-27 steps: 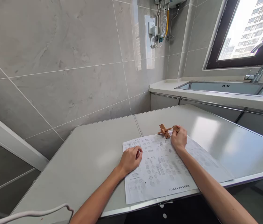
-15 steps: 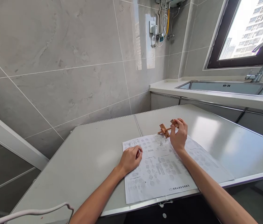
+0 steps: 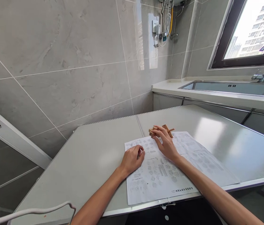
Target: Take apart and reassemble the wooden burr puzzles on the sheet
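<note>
Two hands (image 3: 132,158) (image 3: 166,146), left curled, right outstretched

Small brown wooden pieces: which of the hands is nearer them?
Right. The right hand touches the small brown wooden pieces; the left hand lies apart, to their left and closer in, at the left edge of the white printed paper.

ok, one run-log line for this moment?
right hand: fingers on wooden block | left hand: loosely curled on printed sheet | crossed wooden pieces: beside right hand | sheet: on table
</note>
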